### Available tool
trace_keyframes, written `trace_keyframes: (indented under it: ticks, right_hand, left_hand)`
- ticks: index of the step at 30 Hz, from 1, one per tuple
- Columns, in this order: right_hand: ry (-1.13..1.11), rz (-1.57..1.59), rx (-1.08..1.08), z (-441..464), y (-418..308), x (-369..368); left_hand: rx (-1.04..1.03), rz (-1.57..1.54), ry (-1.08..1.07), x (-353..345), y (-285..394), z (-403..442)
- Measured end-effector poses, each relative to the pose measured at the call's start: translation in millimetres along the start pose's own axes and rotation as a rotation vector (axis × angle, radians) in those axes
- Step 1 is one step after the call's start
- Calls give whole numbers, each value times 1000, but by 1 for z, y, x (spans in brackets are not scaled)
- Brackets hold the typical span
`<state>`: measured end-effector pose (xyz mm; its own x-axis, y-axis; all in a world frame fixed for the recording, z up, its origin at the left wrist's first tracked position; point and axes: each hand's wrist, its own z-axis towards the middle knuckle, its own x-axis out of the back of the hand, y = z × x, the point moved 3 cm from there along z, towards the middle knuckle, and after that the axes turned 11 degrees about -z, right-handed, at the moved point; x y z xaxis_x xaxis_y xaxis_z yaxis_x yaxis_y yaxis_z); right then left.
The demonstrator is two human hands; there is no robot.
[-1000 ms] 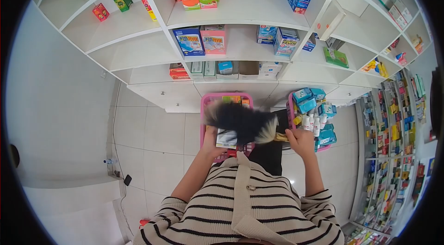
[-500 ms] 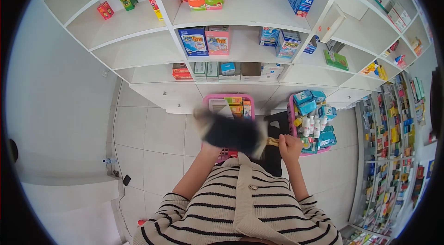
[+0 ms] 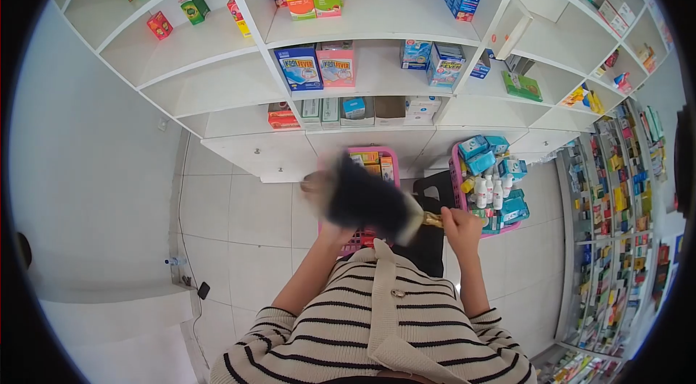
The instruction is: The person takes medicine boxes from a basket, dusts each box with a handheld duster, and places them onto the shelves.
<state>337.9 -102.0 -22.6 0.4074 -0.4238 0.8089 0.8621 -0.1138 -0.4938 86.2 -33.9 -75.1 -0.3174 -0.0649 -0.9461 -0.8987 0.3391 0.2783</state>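
My right hand (image 3: 461, 227) is closed round the gold handle of a duster (image 3: 370, 199). Its dark, soft-looking head, with a pale band near the handle, is blurred by motion and stretches left in front of my body. My left hand (image 3: 335, 230) is behind or against the duster head. Only its wrist side shows plainly, and a blurred patch that may be its fingers sticks out past the far end. Below the duster, partly covered by it, a pink basket (image 3: 394, 159) holds boxes.
A second pink basket (image 3: 455, 166) on the right holds teal packs and white bottles. Ahead stands a white shelf unit (image 3: 377, 21) with medicine boxes and Kool Fever boxes (image 3: 299, 68). A black stool (image 3: 429, 239) stands between the baskets. Packed shelves (image 3: 616, 239) line the right side.
The duster head has tilted, its far end now higher, and remains blurred. My right hand has hardly moved. The whole view has shifted slightly.
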Motion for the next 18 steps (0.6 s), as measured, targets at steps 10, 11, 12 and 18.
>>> trace_keyframes:
  ticks: [10,11,12,18]
  right_hand:
    - [-51,53,-2,19,25,14]
    - [-46,53,-3,20,25,15]
    - [-33,22,-22,19,26,16]
    - [-4,62,-97,16,53,15]
  left_hand:
    - [-325,1320,-281,-26,30,-5]
    - [-327,1320,-287,-36,32,-6]
    - [-190,1391,-192,-39,35,-6]
    - [-385,1555,-415,-26,35,22]
